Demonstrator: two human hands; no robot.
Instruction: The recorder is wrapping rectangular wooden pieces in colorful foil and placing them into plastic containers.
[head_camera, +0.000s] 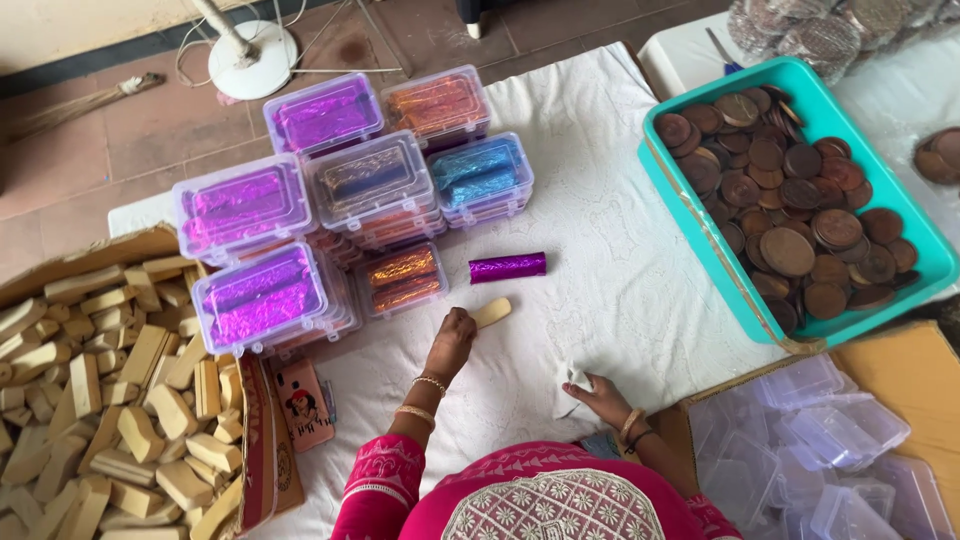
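My left hand (451, 338) is closed on a small pale wooden block (493, 312), holding it just above the white cloth (600, 260). A roll wrapped in shiny purple foil (508, 267) lies on the cloth a little beyond that block. My right hand (598, 396) rests on the cloth near me, fingers pinching a small white piece of paper or cloth (573, 385). Bangles sit on both wrists.
Stacked clear plastic boxes (350, 190) with purple, orange and blue foil rolls stand at the far left. A cardboard box of wooden blocks (110, 400) is at left, a teal tray of brown discs (780, 190) at right, and empty clear boxes (830, 450) near right.
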